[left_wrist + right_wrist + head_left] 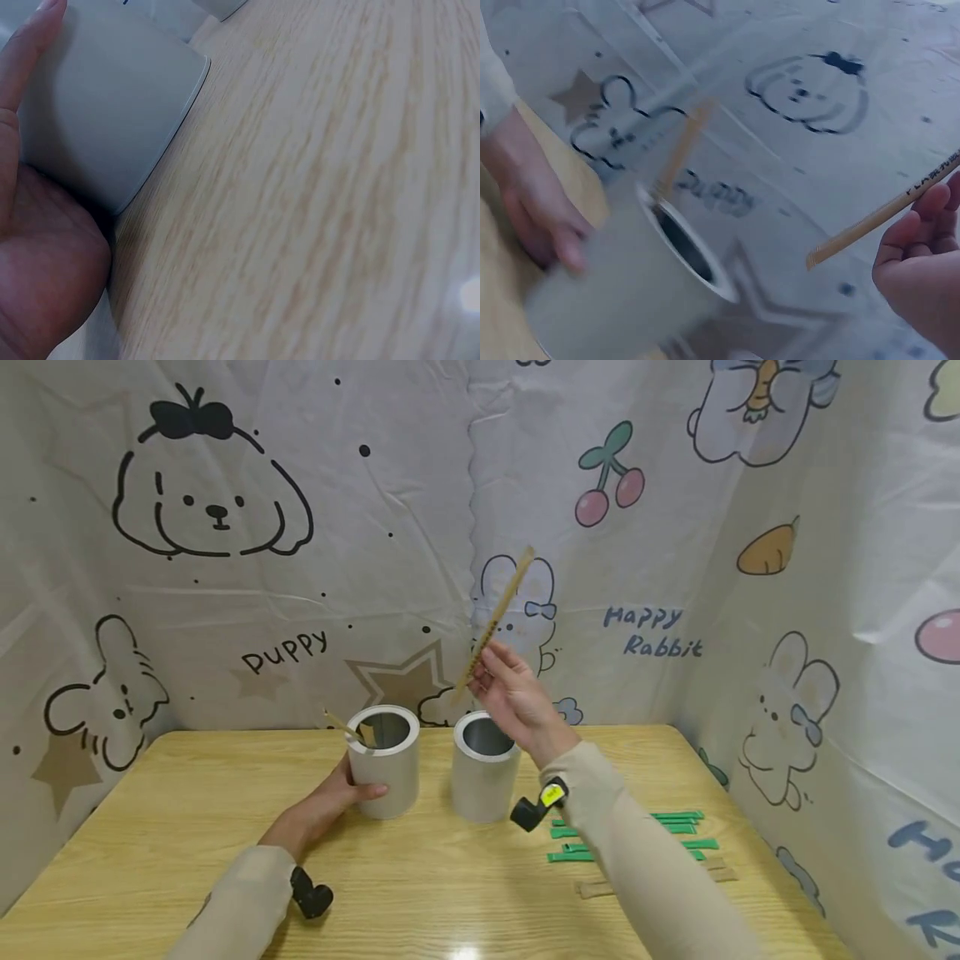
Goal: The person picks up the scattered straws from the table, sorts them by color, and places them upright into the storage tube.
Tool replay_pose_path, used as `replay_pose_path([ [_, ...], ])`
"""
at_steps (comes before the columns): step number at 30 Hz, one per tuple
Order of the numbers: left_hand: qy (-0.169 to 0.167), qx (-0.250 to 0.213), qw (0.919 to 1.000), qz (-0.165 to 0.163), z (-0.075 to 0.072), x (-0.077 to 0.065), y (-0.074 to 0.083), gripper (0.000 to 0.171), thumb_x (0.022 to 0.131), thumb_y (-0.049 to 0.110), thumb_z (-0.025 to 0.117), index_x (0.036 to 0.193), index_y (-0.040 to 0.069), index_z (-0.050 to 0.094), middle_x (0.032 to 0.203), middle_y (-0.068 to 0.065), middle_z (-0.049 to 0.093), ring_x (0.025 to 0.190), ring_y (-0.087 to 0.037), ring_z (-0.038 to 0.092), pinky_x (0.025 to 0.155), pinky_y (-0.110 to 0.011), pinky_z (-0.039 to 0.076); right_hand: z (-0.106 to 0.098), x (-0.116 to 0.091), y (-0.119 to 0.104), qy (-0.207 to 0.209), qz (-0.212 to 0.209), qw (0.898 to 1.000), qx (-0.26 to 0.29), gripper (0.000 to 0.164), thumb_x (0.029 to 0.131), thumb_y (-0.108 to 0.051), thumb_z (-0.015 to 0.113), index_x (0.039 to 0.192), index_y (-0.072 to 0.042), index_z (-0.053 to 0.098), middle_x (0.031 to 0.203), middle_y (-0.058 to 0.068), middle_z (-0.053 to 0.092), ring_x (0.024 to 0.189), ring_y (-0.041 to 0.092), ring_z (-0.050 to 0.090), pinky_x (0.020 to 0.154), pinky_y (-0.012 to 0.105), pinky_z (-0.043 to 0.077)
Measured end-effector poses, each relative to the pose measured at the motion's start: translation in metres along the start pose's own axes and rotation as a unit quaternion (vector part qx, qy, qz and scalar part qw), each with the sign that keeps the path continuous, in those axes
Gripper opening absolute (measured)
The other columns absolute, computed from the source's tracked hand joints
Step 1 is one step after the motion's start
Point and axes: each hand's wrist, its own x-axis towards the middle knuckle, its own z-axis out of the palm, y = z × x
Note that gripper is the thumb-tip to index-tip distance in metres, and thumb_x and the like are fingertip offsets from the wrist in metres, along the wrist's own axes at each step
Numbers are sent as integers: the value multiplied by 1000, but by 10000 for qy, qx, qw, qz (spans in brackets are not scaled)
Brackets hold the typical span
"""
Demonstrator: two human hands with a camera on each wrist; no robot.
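Note:
My left hand [326,806] grips the side of the left white canister [390,787], thumb across its front. Brown wrapped straws [344,727] stick out over that canister's rim at the left. Raised above the right white canister [480,789], my right hand [517,697] pinches one brown paper-wrapped straw [504,603], tilted with its upper end to the right. Dark print runs along this straw [885,217] in the right wrist view, where its lower end hangs free. The left wrist view shows the thumb [26,52] along the canister wall [112,90].
Several green wrapped sticks [573,857] lie at the table's right, partly hidden by my right forearm. Brown wrapped straws [596,889] lie just in front of them. A printed cloth [420,527] hangs behind the wooden table [465,893].

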Motion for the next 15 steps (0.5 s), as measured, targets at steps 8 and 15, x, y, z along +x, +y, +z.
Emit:
replay_pose_path([
  [8, 74, -16, 10000, -35, 2, 2, -1, 111, 86, 21, 79, 163, 12, 0, 165, -22, 19, 153, -40, 19, 127, -58, 8, 30, 17, 65, 266, 600, 9964, -531, 40, 106, -3, 46, 84, -27, 71, 83, -11, 66, 78, 6, 54, 76, 22, 42],
  [15, 49, 56, 10000, 3, -1, 2, -2, 111, 85, 23, 79, 163, 12, -1, 165, -21, 20, 152, -40, 21, 127, -58, 10, 26, 13, 60, 691, 1138, 9753, -1762, 28, 103, -11, 57, 130, -7, 63, 105, -8, 59, 85, 8, 52, 81, 21, 46],
])
